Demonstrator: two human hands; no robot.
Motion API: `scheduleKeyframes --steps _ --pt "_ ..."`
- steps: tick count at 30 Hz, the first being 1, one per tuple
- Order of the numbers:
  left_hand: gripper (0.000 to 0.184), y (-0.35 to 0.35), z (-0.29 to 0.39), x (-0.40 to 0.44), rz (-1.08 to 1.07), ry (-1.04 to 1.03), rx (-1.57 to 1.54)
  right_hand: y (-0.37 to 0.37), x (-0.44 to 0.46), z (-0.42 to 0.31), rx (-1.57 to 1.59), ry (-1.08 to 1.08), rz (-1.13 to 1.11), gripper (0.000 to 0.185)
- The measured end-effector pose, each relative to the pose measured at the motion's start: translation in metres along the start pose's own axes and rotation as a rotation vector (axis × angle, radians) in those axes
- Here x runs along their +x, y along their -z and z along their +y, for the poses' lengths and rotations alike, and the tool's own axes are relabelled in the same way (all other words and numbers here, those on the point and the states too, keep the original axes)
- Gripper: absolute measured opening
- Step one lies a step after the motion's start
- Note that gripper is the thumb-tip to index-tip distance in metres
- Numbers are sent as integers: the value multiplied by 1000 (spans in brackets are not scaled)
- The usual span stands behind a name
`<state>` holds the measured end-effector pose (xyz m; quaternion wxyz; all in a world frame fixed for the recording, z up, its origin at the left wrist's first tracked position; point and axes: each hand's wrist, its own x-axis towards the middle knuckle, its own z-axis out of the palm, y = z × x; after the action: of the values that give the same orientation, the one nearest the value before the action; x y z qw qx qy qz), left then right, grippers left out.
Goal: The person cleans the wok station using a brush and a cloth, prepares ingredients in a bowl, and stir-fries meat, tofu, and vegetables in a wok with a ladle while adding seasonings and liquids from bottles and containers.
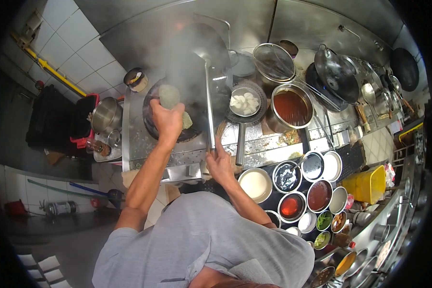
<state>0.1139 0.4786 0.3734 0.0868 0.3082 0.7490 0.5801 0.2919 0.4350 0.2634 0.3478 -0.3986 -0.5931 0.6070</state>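
My left hand [168, 119] is closed on a greyish-green folded cloth [170, 96] above the stove burner at the left. A dark wok [218, 57] is tipped up just beyond it, partly veiled by steam. Whether the cloth grips the wok's rim is hard to see through the haze. In my right hand [220, 165] is the end of a long-handled metal ladle [209, 101]. Its bowl points away from me, in front of the wok.
Right of the wok are a small strainer of white pieces [245, 102], a pot of red-brown sauce [291, 106] and a round mesh strainer [273, 62]. Several seasoning bowls, including a cream-coloured one [255, 185], stand near my right arm. A can [136, 80] sits at the back left.
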Motion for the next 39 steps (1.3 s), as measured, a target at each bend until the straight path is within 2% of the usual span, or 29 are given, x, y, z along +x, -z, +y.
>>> scheduleKeyframes --steps 4,8,10,11,12,13,14,16,18,20,22,23,24,26,27,30,32,33,34,35,36,39 --pt "44 5 -30 11 40 -84 -15 -4 -2 -4 69 -24 -4 61" --pt "42 29 -50 17 72 80 -231 -6 -2 11 70 -47 -42 59" --pt "36 50 -65 15 91 268 -483 -6 -1 12 104 -75 -65 59" --pt "36 64 -80 15 89 269 -491 -6 -6 15 47 -33 -93 59" --pt "30 79 -100 15 53 371 -527 -7 -8 15 -8 11 -121 60" --pt "25 92 -114 11 21 476 -561 -9 -15 -7 125 -23 -165 61" --pt "25 106 -121 3 31 482 -563 -11 -19 -9 120 -27 -175 61" --pt "15 133 -137 -15 26 751 -605 -12 -32 -7 185 -259 -112 62" --pt "13 151 -163 -28 45 840 -660 -10 -40 0 161 -282 -45 67" --pt "11 165 -178 -37 64 922 -720 -7 -50 3 155 -216 46 66" --pt "10 170 -184 -40 -42 1023 -773 -6 -57 2 197 -196 111 66" --pt "11 167 -200 -36 13 1093 -852 -4 -59 7 203 -151 113 66" --pt "11 164 -200 -32 23 1098 -855 -3 -59 10 236 -100 95 64" --pt "11 148 -195 -23 0 1139 -916 6 -60 -5 289 -242 85 60" --pt "13 136 -201 -20 -6 1096 -900 5 -61 -16 283 -241 91 60" --pt "18 100 -210 -6 -1 1027 -845 1 -66 -32 315 -247 189 64" --pt "22 72 -251 9 19 1013 -899 4 -71 -33 243 -195 365 65" --pt "23 62 -272 16 -28 954 -916 9 -74 -38 253 -170 375 65" --pt "21 56 -260 20 34 1004 -877 18 -77 -33 180 -180 445 65" --pt "19 50 -296 22 -114 926 -957 26 -80 -41 171 -199 490 66" --pt "17 48 -306 22 -175 906 -961 32 -81 -48 165 -219 526 66" --pt "17 55 -281 23 -195 1008 -793 52 -81 -54 136 -249 606 62"
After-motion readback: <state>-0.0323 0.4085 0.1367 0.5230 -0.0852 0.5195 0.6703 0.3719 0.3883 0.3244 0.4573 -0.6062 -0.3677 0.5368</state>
